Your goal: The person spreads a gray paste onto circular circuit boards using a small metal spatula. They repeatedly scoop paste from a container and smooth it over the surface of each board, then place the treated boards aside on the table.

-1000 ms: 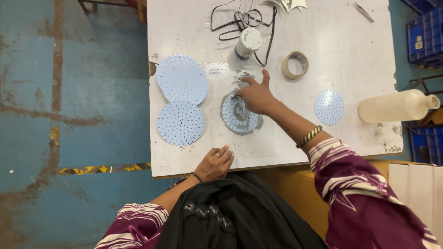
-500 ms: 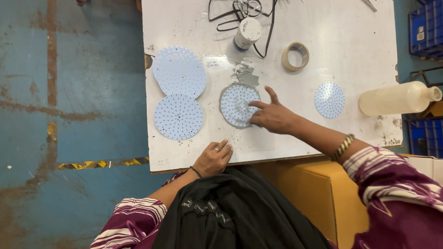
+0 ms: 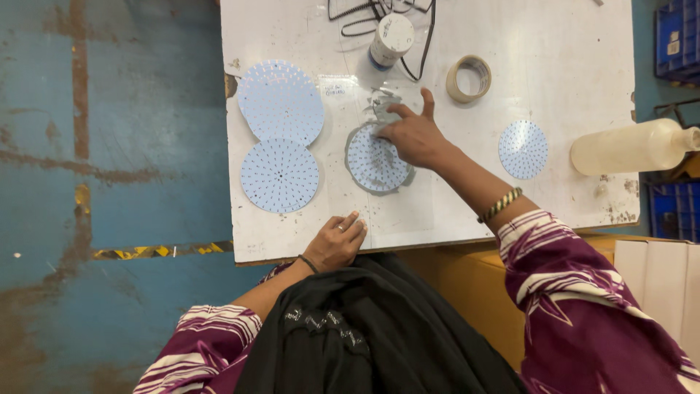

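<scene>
A round white perforated disc with a grey rim (image 3: 374,160) lies flat near the middle of the worn white table top (image 3: 554,66), and the right hand (image 3: 413,135) rests on its upper right edge, fingers spread and pressing down rather than gripping anything; the index finger reaches past the rim towards a small patch of crumpled grey material (image 3: 380,106) just above the disc. The left hand (image 3: 337,242) sits loosely curled on the near edge of the table, palm down, holding nothing (a dark band shows at its wrist). To the left of the disc lie two more pale blue-white dotted discs, the larger disc (image 3: 281,101) above and the lower disc (image 3: 280,175) touching or slightly overlapping it. Well to the right lies a smaller dotted disc (image 3: 523,149), and beyond it a translucent plastic bottle (image 3: 631,146) on its side at the table's edge. Farther up are a roll of beige tape (image 3: 469,78), a white cylindrical container (image 3: 390,39) and tangled black cables (image 3: 372,11).
</scene>
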